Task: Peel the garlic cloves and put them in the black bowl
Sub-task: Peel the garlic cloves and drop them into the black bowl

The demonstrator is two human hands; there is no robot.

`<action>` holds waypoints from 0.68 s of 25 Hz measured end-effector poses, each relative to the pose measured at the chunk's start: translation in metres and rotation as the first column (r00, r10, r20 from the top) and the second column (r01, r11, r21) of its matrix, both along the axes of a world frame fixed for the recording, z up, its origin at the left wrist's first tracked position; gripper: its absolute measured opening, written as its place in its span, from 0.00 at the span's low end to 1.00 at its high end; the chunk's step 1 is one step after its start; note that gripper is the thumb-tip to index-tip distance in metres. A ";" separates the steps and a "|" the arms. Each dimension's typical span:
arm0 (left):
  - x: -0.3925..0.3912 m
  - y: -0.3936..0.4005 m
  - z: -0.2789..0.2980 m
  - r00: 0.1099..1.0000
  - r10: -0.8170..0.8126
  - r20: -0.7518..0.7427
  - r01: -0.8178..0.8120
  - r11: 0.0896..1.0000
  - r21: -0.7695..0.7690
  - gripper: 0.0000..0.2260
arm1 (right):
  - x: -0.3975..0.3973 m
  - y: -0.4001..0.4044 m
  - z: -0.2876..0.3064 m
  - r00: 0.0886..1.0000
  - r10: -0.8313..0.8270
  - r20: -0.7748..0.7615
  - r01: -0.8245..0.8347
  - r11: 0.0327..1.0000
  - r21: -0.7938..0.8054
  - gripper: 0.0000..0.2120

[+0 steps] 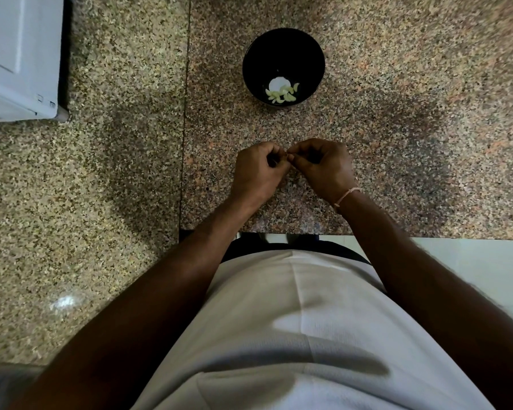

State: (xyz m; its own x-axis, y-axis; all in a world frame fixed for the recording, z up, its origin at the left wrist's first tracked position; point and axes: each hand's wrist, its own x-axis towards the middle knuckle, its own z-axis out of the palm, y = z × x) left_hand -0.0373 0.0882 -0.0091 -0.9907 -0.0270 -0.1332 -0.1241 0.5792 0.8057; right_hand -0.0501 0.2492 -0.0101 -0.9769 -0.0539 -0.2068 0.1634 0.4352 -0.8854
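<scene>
Pinching something too small to identify, both hands' curled fingers [290,156] meet near black bowl [283,48].

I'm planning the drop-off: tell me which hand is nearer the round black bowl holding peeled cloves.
Right, only marginally. The right hand sits nearly straight below the round black bowl; the left hand lies below and slightly left. Their fingertips meet, seemingly pinching something small.

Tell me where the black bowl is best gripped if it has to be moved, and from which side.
Grip the black bowl at its near rim, coming from the person's side. It stands upright and open, and both hands are already just in front. The peeled garlic cloves lie low inside, so fingers on the rim probably clear them.
</scene>
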 end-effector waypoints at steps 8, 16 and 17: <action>-0.001 0.000 0.003 0.991 0.061 0.122 -0.085 0.977 0.198 0.04 | -0.002 0.000 -0.001 0.996 -0.030 0.090 0.047 0.981 -0.186 0.04; 0.002 0.001 -0.001 0.991 0.094 0.100 -0.110 0.979 0.170 0.04 | -0.001 -0.001 -0.004 0.977 -0.059 0.205 0.120 0.947 -0.298 0.04; 0.002 0.001 -0.001 0.992 0.088 0.089 -0.100 0.984 0.147 0.05 | -0.001 -0.002 -0.005 0.975 -0.070 0.210 0.133 0.944 -0.302 0.05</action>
